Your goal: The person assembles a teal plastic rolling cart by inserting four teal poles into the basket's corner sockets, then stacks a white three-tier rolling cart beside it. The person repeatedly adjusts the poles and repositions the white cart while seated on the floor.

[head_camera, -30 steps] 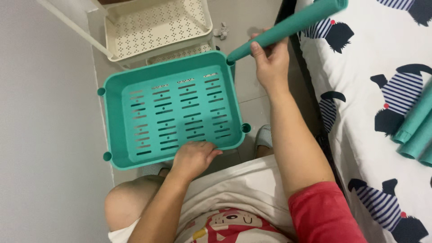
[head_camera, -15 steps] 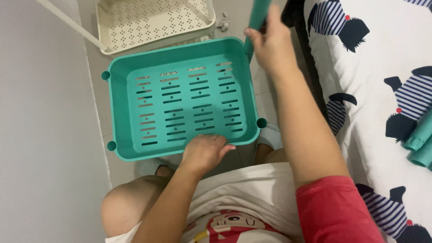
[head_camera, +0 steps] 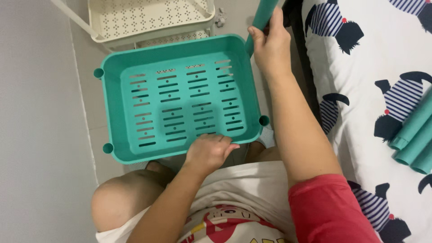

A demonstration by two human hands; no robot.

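Seen from above: right hand (head_camera: pixel 270 47) wrapped around a teal plastic tube (head_camera: pixel 263 15), long axis running steeply up and slightly right out of the top of view, lower end at the far right corner of a teal slotted tray (head_camera: pixel 180 96). Corner socket there hidden behind the hand; open round sockets visible at the other three corners. Left hand (head_camera: pixel 208 152) clasped over the tray's near rim, right of its middle. Tray rectangular, shallow, rows of slots across its floor. Cream perforated tray (head_camera: pixel 148 18) just beyond. More teal tubes (head_camera: pixel 416 135) on the patterned bedsheet (head_camera: pixel 360 67), well apart to the right.
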